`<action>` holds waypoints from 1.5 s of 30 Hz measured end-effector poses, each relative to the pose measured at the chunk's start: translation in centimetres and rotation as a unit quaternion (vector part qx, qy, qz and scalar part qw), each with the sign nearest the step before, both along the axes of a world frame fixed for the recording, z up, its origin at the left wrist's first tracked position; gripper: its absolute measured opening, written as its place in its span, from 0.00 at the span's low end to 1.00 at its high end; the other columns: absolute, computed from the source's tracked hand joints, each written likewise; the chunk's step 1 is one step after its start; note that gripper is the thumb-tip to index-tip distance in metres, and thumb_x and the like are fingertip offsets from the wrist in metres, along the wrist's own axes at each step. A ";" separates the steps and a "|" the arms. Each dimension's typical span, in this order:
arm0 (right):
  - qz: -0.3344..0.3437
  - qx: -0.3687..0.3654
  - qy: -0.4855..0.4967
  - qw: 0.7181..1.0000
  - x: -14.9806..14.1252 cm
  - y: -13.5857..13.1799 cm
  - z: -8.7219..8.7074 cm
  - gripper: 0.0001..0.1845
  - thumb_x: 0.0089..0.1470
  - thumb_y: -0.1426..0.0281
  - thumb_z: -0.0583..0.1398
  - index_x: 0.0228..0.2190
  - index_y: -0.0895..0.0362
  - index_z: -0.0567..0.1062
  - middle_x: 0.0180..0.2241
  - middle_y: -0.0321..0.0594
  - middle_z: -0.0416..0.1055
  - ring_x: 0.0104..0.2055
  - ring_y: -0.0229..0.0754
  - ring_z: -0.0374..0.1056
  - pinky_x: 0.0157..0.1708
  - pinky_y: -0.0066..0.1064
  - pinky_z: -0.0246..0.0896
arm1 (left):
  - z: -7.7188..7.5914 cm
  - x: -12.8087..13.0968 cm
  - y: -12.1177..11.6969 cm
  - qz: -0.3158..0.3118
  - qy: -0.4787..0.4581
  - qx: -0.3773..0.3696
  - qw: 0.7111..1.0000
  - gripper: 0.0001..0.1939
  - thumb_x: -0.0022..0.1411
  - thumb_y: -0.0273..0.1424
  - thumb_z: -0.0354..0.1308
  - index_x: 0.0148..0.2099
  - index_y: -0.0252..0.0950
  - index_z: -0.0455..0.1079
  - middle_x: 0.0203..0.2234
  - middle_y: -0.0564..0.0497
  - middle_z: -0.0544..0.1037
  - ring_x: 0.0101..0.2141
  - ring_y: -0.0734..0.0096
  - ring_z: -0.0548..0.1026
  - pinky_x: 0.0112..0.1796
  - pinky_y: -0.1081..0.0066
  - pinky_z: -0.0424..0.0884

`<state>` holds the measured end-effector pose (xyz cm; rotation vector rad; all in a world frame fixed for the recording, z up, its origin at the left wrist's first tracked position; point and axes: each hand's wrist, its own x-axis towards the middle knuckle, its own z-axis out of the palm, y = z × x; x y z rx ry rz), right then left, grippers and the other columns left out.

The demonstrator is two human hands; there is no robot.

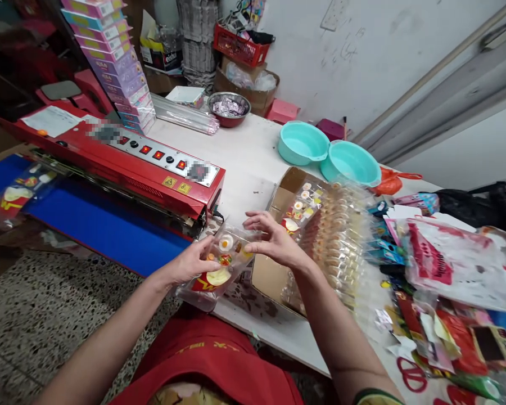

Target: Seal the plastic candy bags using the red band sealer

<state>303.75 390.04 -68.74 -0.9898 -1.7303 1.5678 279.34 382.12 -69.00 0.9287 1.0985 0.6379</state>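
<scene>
A clear plastic bag (225, 260) of small toy food pieces, with a fried egg and a red and yellow piece showing, is tilted in front of me. My left hand (189, 263) grips its left side, the thumb over the front. At the bag's upper right edge is my right hand (274, 239), fingers apart and curved, its thumb at the plastic. Just beyond the bag stands the end of a red sealing machine (168, 169) with lit switches. To the right, a cardboard box (270, 275) holds a row of similar filled bags (335, 236).
A blue conveyor belt (109, 236) runs along the machine, carrying another filled bag (23, 191). Two turquoise basins (303, 143) and a metal bowl (229, 109) of small packets stand behind. Stacked boxes (113, 67) rise at left. Plastic bags, scissors (412, 375) and clutter cover the right side.
</scene>
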 end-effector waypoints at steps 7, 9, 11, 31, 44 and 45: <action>0.102 0.005 -0.024 0.994 -2.3 0.9 -1.6 0.19 0.45 0.53 0.68 0.23 0.57 0.77 0.46 0.46 0.70 0.50 0.48 0.67 0.50 0.41 0.63 | -0.7 -2.8 -1.3 0.073 0.012 -0.040 0.996 0.23 0.46 0.29 0.69 0.45 0.35 0.69 0.41 0.48 0.79 0.41 0.63 0.77 0.40 0.69 0.72; 0.134 0.001 -0.047 0.990 -2.3 1.0 -1.7 0.20 0.48 0.53 0.66 0.22 0.57 0.76 0.47 0.46 0.70 0.51 0.48 0.67 0.52 0.43 0.61 | -0.9 -3.6 -1.6 0.079 0.008 -0.050 0.996 0.23 0.46 0.29 0.69 0.46 0.35 0.69 0.41 0.48 0.79 0.41 0.63 0.77 0.40 0.68 0.72; 0.150 0.009 -0.072 0.986 -2.3 1.0 -1.7 0.20 0.48 0.52 0.66 0.23 0.57 0.76 0.49 0.46 0.69 0.52 0.49 0.66 0.53 0.44 0.60 | -1.1 -4.4 -1.9 0.077 0.003 -0.059 0.995 0.24 0.45 0.29 0.69 0.46 0.35 0.68 0.41 0.48 0.78 0.40 0.63 0.77 0.40 0.68 0.73; 0.039 -0.143 0.017 0.989 -5.4 -0.6 -4.8 0.21 0.40 0.54 0.70 0.19 0.57 0.73 0.32 0.41 0.78 0.37 0.44 0.72 0.34 0.30 0.65 | -3.0 -5.6 -3.2 0.120 -0.035 -0.094 0.988 0.23 0.46 0.31 0.70 0.45 0.36 0.68 0.38 0.49 0.78 0.36 0.66 0.77 0.37 0.70 0.72; -0.080 -0.233 0.077 0.966 -7.9 -2.0 -6.6 0.18 0.36 0.55 0.72 0.21 0.55 0.78 0.32 0.41 0.79 0.37 0.46 0.75 0.36 0.36 0.70 | -3.7 -5.1 -4.9 0.172 -0.034 -0.106 0.979 0.24 0.45 0.33 0.71 0.44 0.36 0.69 0.39 0.49 0.79 0.39 0.66 0.77 0.39 0.70 0.71; -0.094 -0.236 0.077 0.964 -8.2 -2.1 -6.6 0.17 0.35 0.56 0.72 0.21 0.55 0.78 0.32 0.42 0.79 0.35 0.45 0.74 0.35 0.35 0.70 | -3.6 -5.0 -4.6 0.182 -0.048 -0.104 0.977 0.25 0.46 0.34 0.71 0.46 0.37 0.69 0.42 0.47 0.79 0.41 0.64 0.77 0.41 0.68 0.71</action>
